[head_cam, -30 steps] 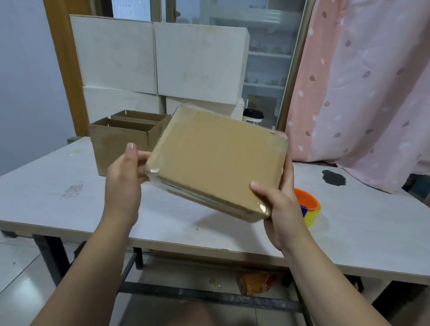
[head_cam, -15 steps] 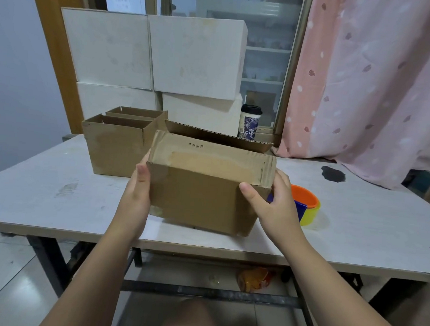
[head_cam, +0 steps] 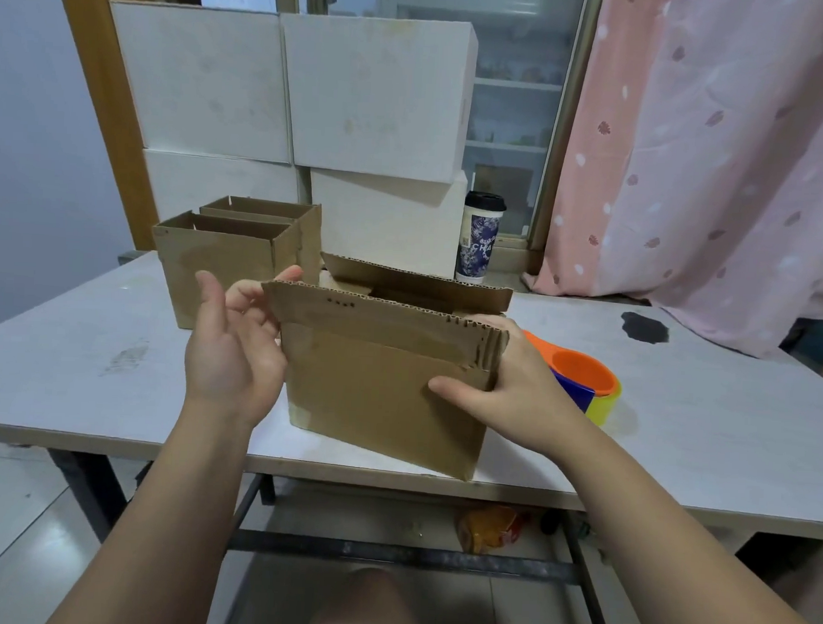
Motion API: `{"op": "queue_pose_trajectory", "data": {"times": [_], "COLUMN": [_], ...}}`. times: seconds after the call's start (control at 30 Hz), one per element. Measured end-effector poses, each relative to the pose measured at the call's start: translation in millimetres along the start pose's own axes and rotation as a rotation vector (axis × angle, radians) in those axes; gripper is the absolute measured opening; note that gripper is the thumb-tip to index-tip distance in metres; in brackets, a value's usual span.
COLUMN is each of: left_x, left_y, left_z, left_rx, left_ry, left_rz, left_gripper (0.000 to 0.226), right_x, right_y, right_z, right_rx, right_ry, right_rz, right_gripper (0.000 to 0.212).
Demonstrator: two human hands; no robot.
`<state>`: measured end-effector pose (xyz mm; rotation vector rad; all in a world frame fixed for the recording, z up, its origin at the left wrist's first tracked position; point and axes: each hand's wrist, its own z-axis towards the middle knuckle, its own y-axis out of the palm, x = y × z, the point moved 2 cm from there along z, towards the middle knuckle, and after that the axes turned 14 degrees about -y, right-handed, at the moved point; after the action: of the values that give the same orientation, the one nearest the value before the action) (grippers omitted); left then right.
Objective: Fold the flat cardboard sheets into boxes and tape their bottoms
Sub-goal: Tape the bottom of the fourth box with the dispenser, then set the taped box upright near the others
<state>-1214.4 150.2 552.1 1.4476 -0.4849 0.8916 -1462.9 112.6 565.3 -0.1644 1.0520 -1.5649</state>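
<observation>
- The cardboard box (head_cam: 387, 395) stands upright near the front edge of the white table (head_cam: 706, 419), with its top flaps open and pointing up.
- The right hand (head_cam: 510, 391) grasps the right side of this box: the thumb lies on the front wall and the other fingers go behind the corner.
- The left hand (head_cam: 231, 346) is open with loose, spread fingers at the left side of the box; its fingertips are at the near flap, but I cannot tell if they touch it.
- Just behind the right hand lies a tape roll (head_cam: 585, 385), orange inside and yellow outside, very close to the box.
- Two finished open boxes (head_cam: 233, 257) stand side by side behind the left hand, touching each other.
- At the back, white boxes (head_cam: 287, 84) are stacked like a wall, and a paper cup (head_cam: 479, 239) with a black lid stands beside them.
- A pink curtain (head_cam: 709, 150) hangs on the right, and a dark stain (head_cam: 644, 326) is on the table near it.
- The table is free on the left front part and on the far right; the box bottom is just beside the front edge.
</observation>
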Motion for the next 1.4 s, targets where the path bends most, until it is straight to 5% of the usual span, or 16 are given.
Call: {"op": "queue_pose_trajectory", "data": {"times": [0.13,0.3,0.47,0.7,0.83,0.97,1.2,1.4], "left_x": [12,39,57,48,50,55,56,57], "left_y": [4,19,45,79,82,84,76,51], "left_z": [6,6,-6,-22,-21,-16,-7,-9], "left_rx": [-0.025,0.042,0.006,-0.082,-0.096,-0.045,-0.009,0.222], "left_ry": [-0.066,0.042,0.263,0.256,-0.014,-0.296,-0.182,0.058], "left_rz": [0.095,0.749,1.156,1.992,2.106,2.304,2.164,1.862], "left_gripper": [0.050,0.035,0.021,0.101,0.088,0.108,0.048,0.049], "right_x": [3,7,2,7,9,9,8,12], "right_y": [-3,-5,-7,-6,-6,-6,-6,-5], "right_z": [6,4,5,0,-5,-7,-10,-18], "right_rx": [-0.047,-0.026,-0.032,0.106,0.157,0.223,0.283,0.478], "right_ry": [-0.033,0.009,-0.110,-0.192,-0.198,-0.211,-0.198,-0.069], "right_rz": [-0.094,-0.017,-0.026,-0.125,-0.143,-0.181,-0.139,-0.025], "right_gripper": [0.035,0.044,0.051,0.066,0.079,0.077,0.070,0.064]}}
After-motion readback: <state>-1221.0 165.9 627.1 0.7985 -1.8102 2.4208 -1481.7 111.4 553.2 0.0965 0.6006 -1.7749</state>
